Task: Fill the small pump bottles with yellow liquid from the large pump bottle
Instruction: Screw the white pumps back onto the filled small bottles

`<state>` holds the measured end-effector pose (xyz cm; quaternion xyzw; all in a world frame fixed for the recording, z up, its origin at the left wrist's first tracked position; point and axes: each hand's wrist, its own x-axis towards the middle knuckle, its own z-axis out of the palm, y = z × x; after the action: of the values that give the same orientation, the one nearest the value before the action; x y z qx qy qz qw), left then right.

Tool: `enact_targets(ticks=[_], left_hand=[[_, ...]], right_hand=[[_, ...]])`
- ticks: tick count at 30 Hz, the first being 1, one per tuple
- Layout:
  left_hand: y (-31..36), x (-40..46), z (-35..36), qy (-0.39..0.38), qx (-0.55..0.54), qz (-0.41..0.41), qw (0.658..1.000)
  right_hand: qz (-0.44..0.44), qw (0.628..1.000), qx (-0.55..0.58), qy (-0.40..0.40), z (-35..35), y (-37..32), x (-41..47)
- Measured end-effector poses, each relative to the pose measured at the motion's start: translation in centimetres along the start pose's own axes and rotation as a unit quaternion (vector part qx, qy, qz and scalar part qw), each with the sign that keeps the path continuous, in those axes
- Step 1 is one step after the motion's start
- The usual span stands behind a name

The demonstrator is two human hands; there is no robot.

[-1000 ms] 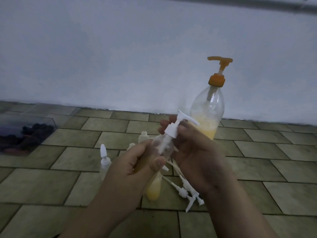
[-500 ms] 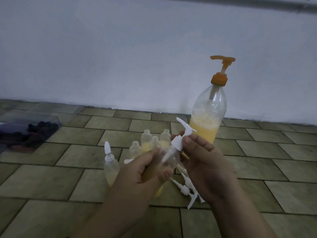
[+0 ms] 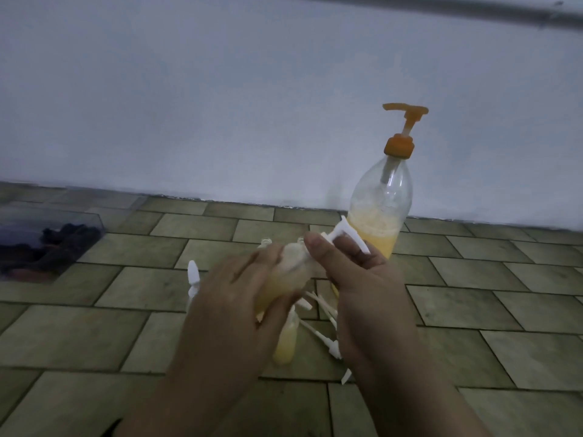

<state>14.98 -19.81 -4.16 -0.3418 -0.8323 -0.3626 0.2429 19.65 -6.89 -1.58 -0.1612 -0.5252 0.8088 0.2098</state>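
My left hand grips a small clear bottle holding yellow liquid, tilted up to the right. My right hand pinches the white pump top at that bottle's neck. Behind my right hand stands the large clear bottle with an orange pump, about a third full of yellow liquid. On the tiled floor below my hands lie another small filled bottle and loose white pump heads. More small bottles are mostly hidden behind my hands.
A small bottle with a white pointed cap stands left of my left hand. A clear box with dark items sits at far left on the tiled floor. A pale wall rises behind.
The held bottle has tilted further and my left hand now covers more of it. My right fingers have shifted on the white pump top, which now points right.
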Motion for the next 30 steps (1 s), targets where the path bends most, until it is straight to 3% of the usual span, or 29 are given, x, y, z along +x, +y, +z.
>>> enact_targets(ticks=[2,4,6,9,14,18,25,30], left_hand=[[-0.3,1.1,-0.5,0.023,0.04,0.031,0.998],[-0.2,2.4,-1.8,0.033,-0.031,-0.046,0.998],[-0.6,3.7,-3.0,0.026,-0.169,-0.154,0.973],[-3.5,5.8,-4.2,0.04,-0.263,-0.219,0.939],[-9.7,7.6,-4.4,0.055,-0.303,-0.284,0.908],[-12.7,7.3,-3.4,-0.058,-0.27,-0.328,0.903],[-16.1,5.0,-0.7,-0.274,-0.128,-0.302,0.904],[-16.4,4.4,1.1,-0.279,-0.073,-0.276,0.917]], right_hand=[[0.002,1.0,-0.003,0.004,0.8,-0.2,0.3],[-0.006,1.0,0.007,-0.021,0.9,-0.9,0.5],[-0.026,0.999,0.005,-0.02,0.2,-1.6,0.7],[-0.046,0.998,-0.022,0.043,-2.7,-1.3,1.4],[0.011,0.985,-0.085,0.149,-7.8,2.1,1.7],[0.064,0.977,-0.099,0.175,-10.2,3.9,1.3],[0.084,0.969,-0.144,0.181,-11.8,5.1,1.8],[0.084,0.972,-0.147,0.162,-11.6,5.3,1.8]])
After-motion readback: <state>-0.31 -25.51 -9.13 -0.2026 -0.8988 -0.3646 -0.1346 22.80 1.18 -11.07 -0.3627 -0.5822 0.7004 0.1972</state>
